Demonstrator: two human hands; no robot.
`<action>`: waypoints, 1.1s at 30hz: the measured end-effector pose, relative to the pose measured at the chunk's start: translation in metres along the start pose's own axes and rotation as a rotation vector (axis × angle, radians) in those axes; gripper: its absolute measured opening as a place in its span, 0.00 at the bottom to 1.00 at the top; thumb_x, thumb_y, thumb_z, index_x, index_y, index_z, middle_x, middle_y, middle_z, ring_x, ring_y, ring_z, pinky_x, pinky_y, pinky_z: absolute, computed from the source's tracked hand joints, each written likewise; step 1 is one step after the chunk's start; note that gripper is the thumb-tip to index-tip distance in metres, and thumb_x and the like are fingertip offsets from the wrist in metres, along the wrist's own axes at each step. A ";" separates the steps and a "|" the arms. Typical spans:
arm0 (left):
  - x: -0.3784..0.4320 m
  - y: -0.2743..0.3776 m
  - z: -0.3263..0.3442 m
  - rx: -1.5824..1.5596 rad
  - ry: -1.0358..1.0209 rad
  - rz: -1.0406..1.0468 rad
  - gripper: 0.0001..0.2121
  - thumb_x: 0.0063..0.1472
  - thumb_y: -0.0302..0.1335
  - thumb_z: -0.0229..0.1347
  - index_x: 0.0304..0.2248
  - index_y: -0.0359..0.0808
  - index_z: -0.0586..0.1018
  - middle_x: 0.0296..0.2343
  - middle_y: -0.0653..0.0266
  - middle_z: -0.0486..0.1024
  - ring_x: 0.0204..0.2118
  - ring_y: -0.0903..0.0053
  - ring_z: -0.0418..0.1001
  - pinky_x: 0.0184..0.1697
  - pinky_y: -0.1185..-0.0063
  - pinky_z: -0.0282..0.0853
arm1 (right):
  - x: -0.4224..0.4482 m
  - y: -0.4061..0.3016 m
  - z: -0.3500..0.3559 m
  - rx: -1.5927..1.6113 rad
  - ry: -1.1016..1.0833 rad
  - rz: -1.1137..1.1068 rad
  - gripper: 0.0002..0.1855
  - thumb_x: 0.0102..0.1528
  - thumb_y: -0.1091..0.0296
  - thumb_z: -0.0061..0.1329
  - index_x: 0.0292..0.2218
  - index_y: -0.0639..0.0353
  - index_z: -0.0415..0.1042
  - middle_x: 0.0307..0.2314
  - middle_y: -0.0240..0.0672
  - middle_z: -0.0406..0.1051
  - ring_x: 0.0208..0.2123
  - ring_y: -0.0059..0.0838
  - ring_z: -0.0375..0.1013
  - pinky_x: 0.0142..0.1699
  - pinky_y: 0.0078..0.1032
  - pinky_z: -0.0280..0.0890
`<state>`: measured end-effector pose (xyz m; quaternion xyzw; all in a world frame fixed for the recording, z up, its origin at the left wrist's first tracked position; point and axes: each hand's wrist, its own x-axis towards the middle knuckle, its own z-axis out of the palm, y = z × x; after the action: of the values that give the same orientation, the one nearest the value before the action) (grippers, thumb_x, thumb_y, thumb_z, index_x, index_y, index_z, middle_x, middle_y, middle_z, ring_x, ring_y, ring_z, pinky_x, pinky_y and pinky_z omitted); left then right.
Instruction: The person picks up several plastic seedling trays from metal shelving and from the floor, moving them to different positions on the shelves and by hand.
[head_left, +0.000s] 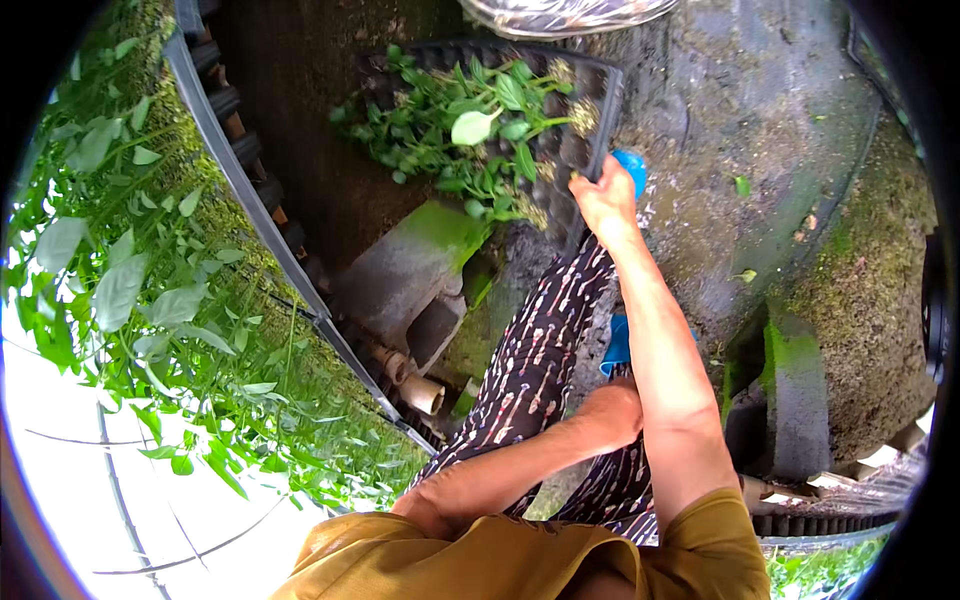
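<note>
My right hand (606, 196) grips the near right corner of a black plastic seedling tray (600, 139), thumb over its rim. The tray is tilted. Leafy green seedlings (457, 127) lie across it, several with pale root plugs (583, 116) showing near the right edge. My left hand (616, 411) is bent across in front of my legs. Its fingers are partly hidden behind my right forearm, so I cannot tell if it holds anything. Below are dark patterned trousers (532, 352) and blue footwear (619, 345).
A raised bed of seedling trays (247, 217) with dense green plants (120, 285) runs along the left. Concrete blocks (397, 277) stand by my left leg, another block (799, 397) to the right. A clear plastic-wrapped object (570, 15) lies ahead on the wet, dirty ground (720, 112).
</note>
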<state>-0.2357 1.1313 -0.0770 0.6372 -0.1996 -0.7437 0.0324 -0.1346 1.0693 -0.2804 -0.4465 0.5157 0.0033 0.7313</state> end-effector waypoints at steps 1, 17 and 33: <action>-0.003 -0.004 -0.004 -0.221 0.307 0.285 0.10 0.47 0.20 0.47 0.33 0.32 0.70 0.29 0.53 0.70 0.33 0.63 0.69 0.36 0.73 0.65 | -0.009 -0.011 -0.015 0.021 0.011 0.004 0.13 0.40 0.76 0.44 0.33 0.62 0.66 0.15 0.28 0.64 0.16 0.15 0.61 0.20 0.17 0.56; 0.159 -0.314 -0.281 -0.583 1.592 0.074 0.06 0.49 0.20 0.46 0.29 0.33 0.72 0.27 0.66 0.70 0.28 0.83 0.67 0.30 0.85 0.62 | -0.083 -0.060 -0.244 0.089 0.350 0.029 0.17 0.43 0.84 0.37 0.37 0.62 0.66 0.26 0.23 0.66 0.25 0.12 0.63 0.32 0.11 0.58; 0.166 -0.165 -0.295 -0.570 0.774 0.079 0.10 0.46 0.22 0.51 0.31 0.30 0.71 0.24 0.62 0.70 0.27 0.77 0.67 0.29 0.79 0.63 | -0.117 -0.110 -0.225 -0.353 0.582 -0.011 0.06 0.38 0.82 0.38 0.22 0.61 0.59 0.14 0.22 0.53 0.14 0.11 0.49 0.17 0.13 0.46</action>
<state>0.0508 1.1575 -0.3197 0.8249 0.0150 -0.4751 0.3059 -0.3075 0.9083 -0.1356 -0.5513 0.6918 -0.0389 0.4647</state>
